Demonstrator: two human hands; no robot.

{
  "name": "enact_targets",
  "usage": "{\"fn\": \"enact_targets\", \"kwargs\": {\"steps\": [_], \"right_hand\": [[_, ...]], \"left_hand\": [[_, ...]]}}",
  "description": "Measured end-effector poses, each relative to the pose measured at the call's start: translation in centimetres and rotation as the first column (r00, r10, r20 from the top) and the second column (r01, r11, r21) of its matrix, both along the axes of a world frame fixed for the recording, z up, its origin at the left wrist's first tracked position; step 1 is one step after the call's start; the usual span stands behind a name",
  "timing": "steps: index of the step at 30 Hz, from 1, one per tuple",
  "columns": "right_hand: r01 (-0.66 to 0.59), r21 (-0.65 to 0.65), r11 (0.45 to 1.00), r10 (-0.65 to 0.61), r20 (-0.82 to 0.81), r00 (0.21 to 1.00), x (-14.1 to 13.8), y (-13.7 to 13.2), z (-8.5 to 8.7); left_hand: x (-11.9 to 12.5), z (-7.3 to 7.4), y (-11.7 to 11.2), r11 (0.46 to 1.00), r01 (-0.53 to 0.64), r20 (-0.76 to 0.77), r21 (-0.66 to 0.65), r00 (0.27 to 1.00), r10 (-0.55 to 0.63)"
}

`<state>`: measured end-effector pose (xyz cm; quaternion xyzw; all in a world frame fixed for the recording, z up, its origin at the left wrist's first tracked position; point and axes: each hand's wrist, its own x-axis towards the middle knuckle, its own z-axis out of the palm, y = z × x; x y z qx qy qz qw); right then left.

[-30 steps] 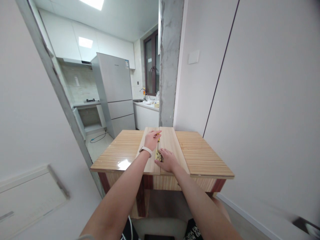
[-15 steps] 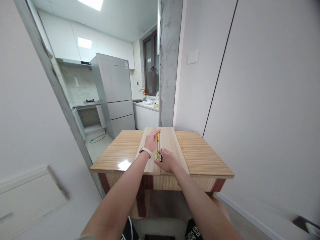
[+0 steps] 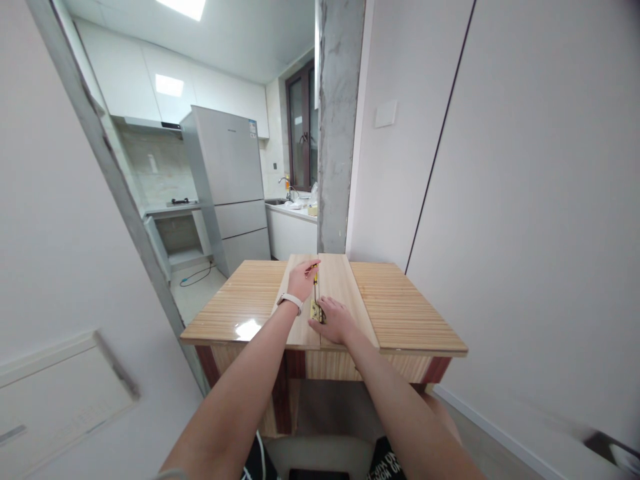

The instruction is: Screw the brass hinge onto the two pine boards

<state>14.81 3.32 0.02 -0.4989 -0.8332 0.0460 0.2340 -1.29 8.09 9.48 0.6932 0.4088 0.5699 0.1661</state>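
Note:
Two light wooden boards lie side by side on a striped wooden table. A brass hinge sits across the seam between them. My left hand, with a white band on the wrist, is closed round a yellow-handled screwdriver that points down at the hinge. My right hand lies flat on the boards, fingers spread, pressing beside the hinge.
A grey concrete pillar stands behind the table. A white wall with a dark seam runs along the right. Through the doorway on the left are a silver fridge, white cabinets and a counter with a sink.
The left hand has turned slightly on the screwdriver handle. The right hand and the boards have stayed where they were.

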Motion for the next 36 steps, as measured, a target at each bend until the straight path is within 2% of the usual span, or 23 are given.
{"fn": "enact_targets", "kwargs": {"steps": [5, 13, 23, 28, 36], "right_hand": [[-0.004, 0.003, 1.0, 0.004, 0.0, 1.0, 0.02, 0.08, 0.03], [-0.014, 0.003, 1.0, 0.014, 0.005, 1.0, 0.0, 0.15, 0.05], [-0.002, 0.007, 1.0, 0.002, 0.0, 1.0, -0.01, 0.08, 0.03], [0.0, 0.014, 1.0, 0.001, -0.005, 1.0, 0.01, 0.08, 0.04], [0.001, 0.013, 1.0, -0.001, 0.002, 1.0, -0.08, 0.05, -0.06]], "left_hand": [[-0.22, 0.06, -0.27, 1.0, 0.021, -0.057, 0.021, 0.998, -0.02], [0.0, -0.07, -0.39, 0.997, 0.06, -0.068, 0.041, 0.996, -0.057], [-0.04, -0.2, -0.02, 0.998, 0.042, -0.035, -0.04, 0.998, -0.044], [-0.03, -0.06, 0.17, 0.999, 0.043, -0.026, -0.023, 0.999, -0.043], [0.05, 0.12, -0.16, 0.997, 0.045, -0.094, 0.057, 0.995, -0.04]]}}
